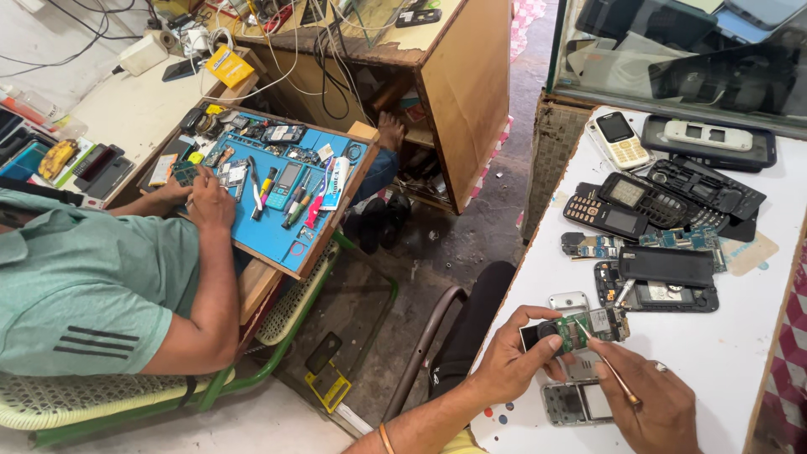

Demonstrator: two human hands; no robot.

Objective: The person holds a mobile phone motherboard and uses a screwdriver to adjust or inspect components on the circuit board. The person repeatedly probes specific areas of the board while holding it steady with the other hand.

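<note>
Head view: the left hand (513,357) grips a green circuit board (588,326) between thumb and fingers, holding it just above the white table (723,361). The right hand (660,403) is closed on a thin tool (618,382) whose tip touches the board. Below the hands lies an empty phone frame (576,403) (grey, face up). Further up the table sit phones and loose covers (664,206). At left, another person (101,286) works over a blue mat (277,193) on a wooden desk.
</note>
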